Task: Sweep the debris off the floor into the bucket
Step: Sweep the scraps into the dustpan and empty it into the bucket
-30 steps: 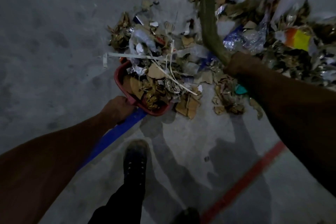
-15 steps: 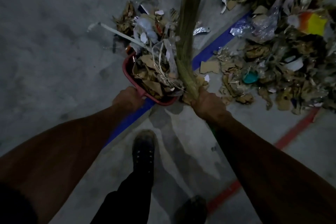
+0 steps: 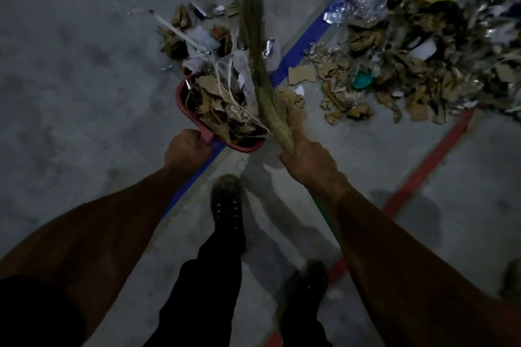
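The left hand gripped the handle of a red plastic bucket heaped with torn cardboard and paper scraps, just ahead of its knuckles. The right hand was curled round a straw-bristled broom, its bristles lying against the bucket's load. More loose cardboard and foil debris lay on the grey concrete floor, ahead and right of that hand.

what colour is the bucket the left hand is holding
Red. The bucket shows its rim best in the head view, gripped by the left hand.
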Demonstrator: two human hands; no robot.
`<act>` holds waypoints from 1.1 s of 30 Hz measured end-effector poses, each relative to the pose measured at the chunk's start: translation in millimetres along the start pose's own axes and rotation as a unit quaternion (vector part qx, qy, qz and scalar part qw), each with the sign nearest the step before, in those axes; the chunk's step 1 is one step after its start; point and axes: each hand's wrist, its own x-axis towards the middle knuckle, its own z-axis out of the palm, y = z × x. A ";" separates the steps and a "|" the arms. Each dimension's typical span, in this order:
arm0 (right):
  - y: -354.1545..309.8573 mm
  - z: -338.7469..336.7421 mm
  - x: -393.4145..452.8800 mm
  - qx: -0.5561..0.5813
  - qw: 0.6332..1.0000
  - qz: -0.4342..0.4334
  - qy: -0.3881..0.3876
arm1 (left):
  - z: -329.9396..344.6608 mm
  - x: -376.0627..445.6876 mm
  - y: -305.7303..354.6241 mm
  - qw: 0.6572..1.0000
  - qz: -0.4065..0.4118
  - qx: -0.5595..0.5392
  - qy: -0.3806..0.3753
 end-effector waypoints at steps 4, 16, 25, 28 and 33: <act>17.1 -26.7 -59.1 0.051 0.999 0.001 0.016 | -1.5 -65.2 26.2 0.999 0.018 -0.042 0.029; 96.6 -154.8 -316.1 0.137 0.986 -0.003 0.091 | -21.0 -315.8 117.0 0.988 0.125 -0.042 0.080; 141.4 -203.1 -475.6 0.178 0.969 0.097 0.143 | -49.8 -450.1 184.6 0.970 0.236 0.044 0.035; 150.8 -202.5 -509.9 0.187 0.960 0.122 0.172 | -54.7 -466.3 200.8 0.954 0.290 0.075 0.012; 142.5 -181.5 -552.1 0.225 0.926 0.186 0.239 | -58.4 -478.7 225.3 0.923 0.358 0.136 -0.042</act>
